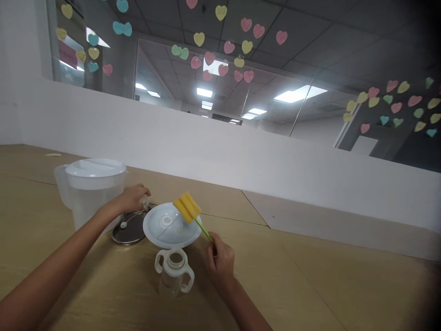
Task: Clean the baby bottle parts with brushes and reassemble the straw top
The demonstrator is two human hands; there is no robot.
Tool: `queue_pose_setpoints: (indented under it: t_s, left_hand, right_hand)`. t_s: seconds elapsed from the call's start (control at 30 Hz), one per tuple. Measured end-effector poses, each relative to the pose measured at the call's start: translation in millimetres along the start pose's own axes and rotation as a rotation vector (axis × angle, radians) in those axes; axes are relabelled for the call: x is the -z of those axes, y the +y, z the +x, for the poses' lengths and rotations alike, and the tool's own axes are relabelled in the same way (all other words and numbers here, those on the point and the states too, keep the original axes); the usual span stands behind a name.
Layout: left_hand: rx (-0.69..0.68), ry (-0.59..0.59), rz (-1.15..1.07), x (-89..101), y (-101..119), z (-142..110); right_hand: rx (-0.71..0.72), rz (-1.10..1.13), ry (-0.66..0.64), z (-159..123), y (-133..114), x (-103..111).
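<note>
My right hand (219,260) is closed round the green handle of a bottle brush with a yellow sponge head (187,207), which hovers over a white round lid (171,225). My left hand (132,197) reaches to the far side of the lid, fingers curled on a small clear object I cannot make out, beside a white pitcher (92,189). A clear two-handled baby bottle (174,271) stands open-topped just left of my right hand.
A dark glass pot lid with a knob (128,230) lies between the pitcher and the white lid. The wooden table (310,285) runs to a low white wall (241,156) with a window above, dotted with heart stickers.
</note>
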State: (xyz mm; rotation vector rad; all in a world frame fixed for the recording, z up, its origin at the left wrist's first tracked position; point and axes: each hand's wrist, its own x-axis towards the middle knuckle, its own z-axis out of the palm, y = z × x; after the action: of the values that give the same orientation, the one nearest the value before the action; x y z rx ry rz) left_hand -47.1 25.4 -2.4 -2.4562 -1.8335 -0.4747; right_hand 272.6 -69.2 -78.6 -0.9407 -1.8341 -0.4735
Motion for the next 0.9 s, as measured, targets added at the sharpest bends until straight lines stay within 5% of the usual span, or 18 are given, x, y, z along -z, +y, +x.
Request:
queue_pose_setpoints:
  t_s: [0.3, 0.5, 0.67, 0.8, 0.9]
  left_hand:
    - [-0.006, -0.123, 0.048, -46.8, 4, 9]
    - [-0.002, -0.113, 0.081, -40.0, 6, 5]
    - [-0.098, 0.009, 0.107, -21.7, 48, -2]
    - [-0.315, -0.001, -0.049, -40.6, 92, -6]
    - [-0.364, -0.059, -0.187, -59.8, 104, -5]
  right_hand:
    - [0.034, -0.031, 0.003, 1, 1, 1]
    - [0.041, -0.049, 0.0, 2, 1, 0]
    - [0.022, -0.041, -0.001, 1, 0, -2]
    - [-0.047, -0.027, -0.02, 1, 0, -2]
    - [-0.113, -0.006, -0.049, 0, 0, 0]
